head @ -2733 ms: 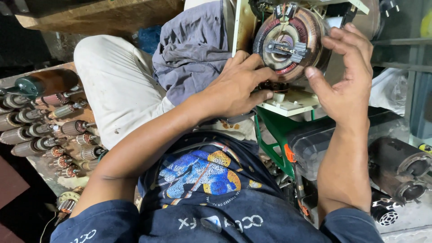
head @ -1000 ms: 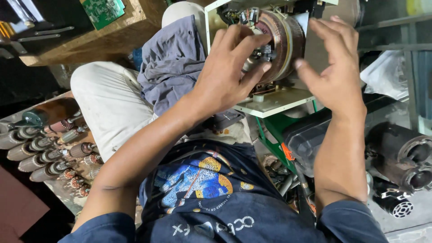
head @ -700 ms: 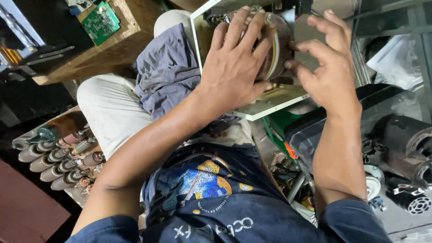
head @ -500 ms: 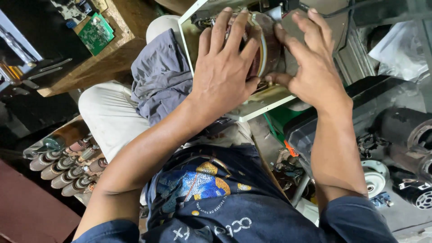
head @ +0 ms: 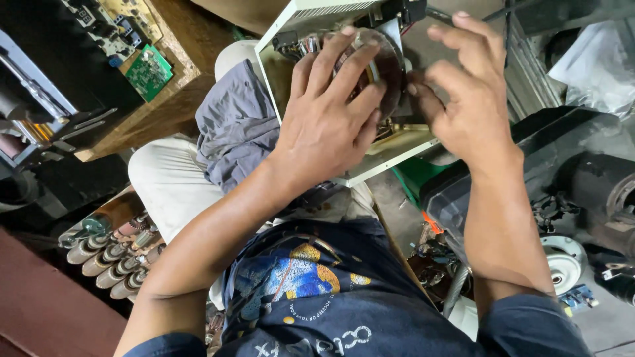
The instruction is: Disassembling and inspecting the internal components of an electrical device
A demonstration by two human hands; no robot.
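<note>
Cluttered workshop floor surrounds a pale metal case (head: 311, 13) at upper centre of the frame, where the left hand (head: 327, 122) lies spread and cupped over the round coil (head: 387, 63) inside, nearer than the open right hand (head: 473, 99) touching its right edge.

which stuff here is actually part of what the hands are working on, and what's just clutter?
In hand:
left hand spread over the round wound coil
right hand at the coil's edge
cream metal case holding the coil

Lying about:
green circuit board
grey cloth
row of cylinders
white wheel
</note>
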